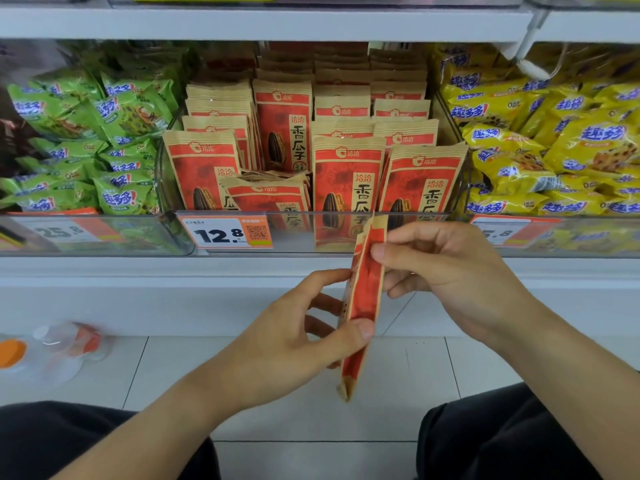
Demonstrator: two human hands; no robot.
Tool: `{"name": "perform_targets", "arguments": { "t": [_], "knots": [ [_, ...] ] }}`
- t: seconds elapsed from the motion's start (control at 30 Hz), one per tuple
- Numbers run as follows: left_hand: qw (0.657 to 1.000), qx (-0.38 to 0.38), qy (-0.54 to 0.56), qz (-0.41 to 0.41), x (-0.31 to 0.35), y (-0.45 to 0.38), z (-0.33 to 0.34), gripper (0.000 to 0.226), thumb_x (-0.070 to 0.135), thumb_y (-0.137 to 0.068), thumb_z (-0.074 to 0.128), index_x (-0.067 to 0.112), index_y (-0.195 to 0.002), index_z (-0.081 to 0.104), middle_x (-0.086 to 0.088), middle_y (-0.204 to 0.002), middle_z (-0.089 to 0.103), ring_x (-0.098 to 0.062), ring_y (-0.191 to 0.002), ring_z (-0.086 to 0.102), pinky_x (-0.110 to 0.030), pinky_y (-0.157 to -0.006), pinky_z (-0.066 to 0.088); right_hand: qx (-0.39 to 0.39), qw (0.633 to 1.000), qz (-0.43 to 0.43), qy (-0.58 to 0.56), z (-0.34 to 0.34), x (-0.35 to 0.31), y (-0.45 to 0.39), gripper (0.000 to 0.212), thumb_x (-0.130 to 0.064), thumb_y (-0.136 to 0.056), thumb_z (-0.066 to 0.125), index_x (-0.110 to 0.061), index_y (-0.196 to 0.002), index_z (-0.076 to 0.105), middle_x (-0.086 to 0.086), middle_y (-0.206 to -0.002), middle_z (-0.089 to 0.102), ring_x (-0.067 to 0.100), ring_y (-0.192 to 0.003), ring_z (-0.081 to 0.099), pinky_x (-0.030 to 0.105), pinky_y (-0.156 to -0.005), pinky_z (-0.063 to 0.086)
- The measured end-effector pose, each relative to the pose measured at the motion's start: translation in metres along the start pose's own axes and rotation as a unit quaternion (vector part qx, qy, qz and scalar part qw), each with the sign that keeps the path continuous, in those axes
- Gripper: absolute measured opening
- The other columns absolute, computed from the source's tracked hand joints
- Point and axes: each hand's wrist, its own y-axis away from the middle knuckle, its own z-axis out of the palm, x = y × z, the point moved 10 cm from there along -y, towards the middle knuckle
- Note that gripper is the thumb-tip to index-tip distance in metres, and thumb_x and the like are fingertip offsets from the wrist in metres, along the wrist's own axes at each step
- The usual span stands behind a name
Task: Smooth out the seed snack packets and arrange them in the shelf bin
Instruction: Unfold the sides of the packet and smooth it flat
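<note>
A red and tan seed packet (364, 296) stands edge-on in front of the shelf, below the bin's front wall. My left hand (294, 337) pinches its lower half between thumb and fingers. My right hand (446, 268) pinches its upper part from the right. The clear shelf bin (346, 233) holds several rows of the same packets upright. One stack (270, 195) in the front middle sits lower than its neighbours and leans.
Green snack bags (86, 143) fill the bin on the left, yellow ones (554, 143) the bin on the right. A price tag reading 12.8 (225, 233) sits on the bin front. A blurred bottle with an orange cap (52, 348) lies on the tiled floor at left. My knees show below.
</note>
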Motion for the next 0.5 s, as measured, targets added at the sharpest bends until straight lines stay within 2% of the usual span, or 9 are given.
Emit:
{"name": "perform_targets", "arguments": {
  "t": [0.13, 0.27, 0.33, 0.4, 0.5],
  "knots": [
    [0.997, 0.048, 0.055, 0.000, -0.002, -0.001, -0.005, 0.056, 0.060, -0.071, 0.059, 0.047, -0.125, 0.051, 0.004, -0.107, 0.066, -0.011, -0.089, 0.071, -0.021, -0.067, 0.058, -0.073, 0.992, -0.010, 0.098, 0.017, -0.002, 0.007, 0.021, -0.024, -0.086, 0.070, -0.005, -0.094, 0.071, 0.010, -0.078, 0.075, 0.023, -0.069, 0.073, 0.030, -0.064, 0.061],
    [0.994, 0.079, 0.068, 0.025, -0.007, 0.000, -0.003, 0.055, 0.067, -0.080, 0.051, 0.045, -0.131, 0.051, 0.005, -0.103, 0.069, -0.014, -0.087, 0.072, -0.026, -0.067, 0.059, -0.180, 0.971, 0.054, 0.145, 0.036, 0.012, 0.016, 0.042, -0.041, -0.084, 0.062, 0.000, -0.089, 0.066, 0.010, -0.077, 0.075, 0.026, -0.071, 0.075, 0.036, -0.069, 0.062],
    [0.994, 0.082, 0.066, 0.033, -0.009, 0.000, 0.000, 0.059, 0.075, -0.082, 0.051, 0.046, -0.134, 0.049, 0.007, -0.103, 0.069, -0.014, -0.088, 0.072, -0.026, -0.068, 0.059, -0.224, 0.960, 0.074, 0.153, 0.042, 0.015, 0.021, 0.048, -0.044, -0.087, 0.057, 0.004, -0.086, 0.066, 0.012, -0.077, 0.075, 0.028, -0.073, 0.075, 0.037, -0.071, 0.062],
    [0.994, 0.081, 0.064, 0.037, -0.011, 0.001, 0.003, 0.064, 0.076, -0.078, 0.049, 0.048, -0.135, 0.047, 0.009, -0.104, 0.069, -0.014, -0.091, 0.072, -0.026, -0.070, 0.059, -0.238, 0.956, 0.077, 0.153, 0.041, 0.014, 0.022, 0.050, -0.044, -0.087, 0.057, 0.005, -0.086, 0.066, 0.014, -0.079, 0.075, 0.029, -0.074, 0.075, 0.038, -0.072, 0.061],
    [0.992, 0.094, 0.076, 0.045, -0.011, 0.002, 0.004, 0.051, 0.070, -0.090, 0.038, 0.045, -0.133, 0.050, 0.008, -0.104, 0.069, -0.007, -0.091, 0.069, -0.021, -0.075, 0.057, -0.261, 0.949, 0.073, 0.164, 0.042, 0.012, 0.025, 0.046, -0.042, -0.083, 0.063, 0.003, -0.090, 0.068, 0.011, -0.083, 0.076, 0.027, -0.078, 0.075, 0.039, -0.074, 0.061]
  ]
}}
